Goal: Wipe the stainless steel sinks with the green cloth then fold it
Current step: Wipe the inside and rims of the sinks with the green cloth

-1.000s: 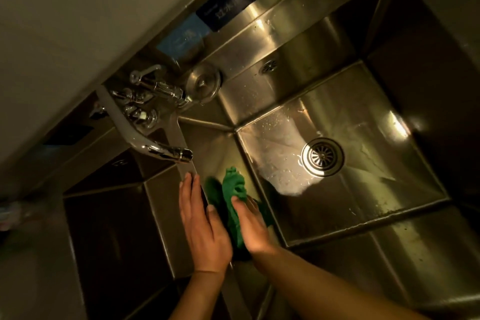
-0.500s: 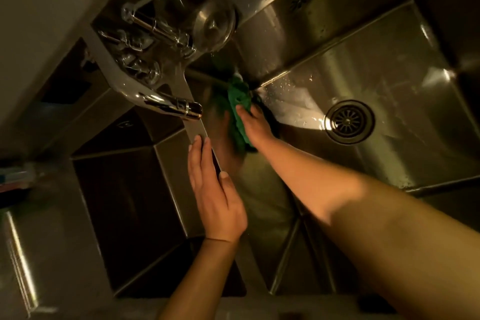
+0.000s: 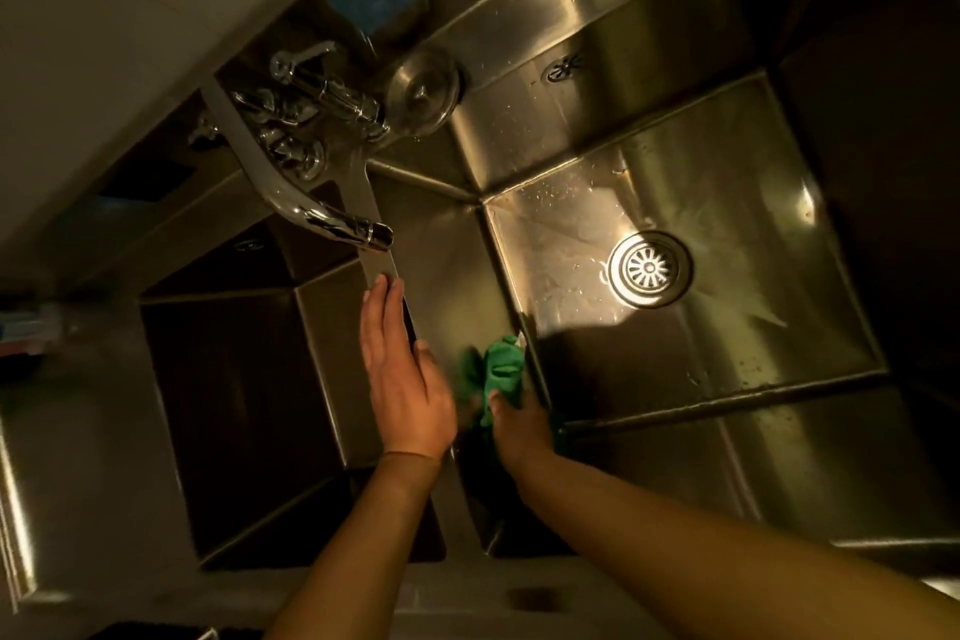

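1. Head view: two square stainless steel basins sit side by side; the right sink (image 3: 691, 244) is brushed and shiny, its flat floor speckled with water droplets and streaks, creased diagonally toward a round slotted drain (image 3: 649, 268); the left sink (image 3: 244, 395) is deep in shadow and its contents cannot be made out.
2. A narrow steel divider (image 3: 382, 255) separates the basins; above it a curved chrome faucet (image 3: 332, 218) with lever handles juts out, beside a round metal strainer plug (image 3: 423, 88) resting on the back ledge.
3. The green cloth (image 3: 501, 369), soft and bunched into folds, lies against the right sink's inner left wall, near its front corner.
4. The right hand (image 3: 519, 426) presses down on the cloth, thumb on the fabric; the other fingers are hidden.
5. The left hand (image 3: 402, 369) lies flat on the divider, fingers straight and pressed together, holding nothing.
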